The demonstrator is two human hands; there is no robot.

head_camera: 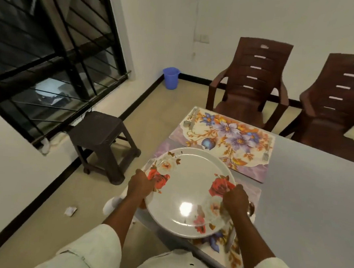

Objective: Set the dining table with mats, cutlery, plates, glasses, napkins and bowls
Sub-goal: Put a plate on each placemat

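White, with red and pale roses printed on it, the round plate (188, 192) is held by both hands over the near left corner of the grey surface (314, 195). It covers most of the near floral mat (249, 193), whose edges show only on the right and under the near rim. If the plate already touches the mat or is a little above it, I cannot tell.

The left hand (140, 185) has its grip closed on the left rim, fingers curled around the edge over a red rose, the back of the hand up. The right hand (235, 198) pinches the right rim in the same way, fingers bent down onto the plate. Both forearms come from the bottom of the view, almost parallel, in pale rolled sleeves.

A fork (150, 163) shows just beside the plate's left rim. A spoon (251, 208) shows just behind the right hand, and a knife (230, 238) lies on the mat at the plate's near right.

The far mat (230, 137) lies at the far left corner of the surface, with a fork (265, 155) on its right edge and cutlery (189, 119) on its left edge. Two brown chairs (251, 82) stand behind the far edge.
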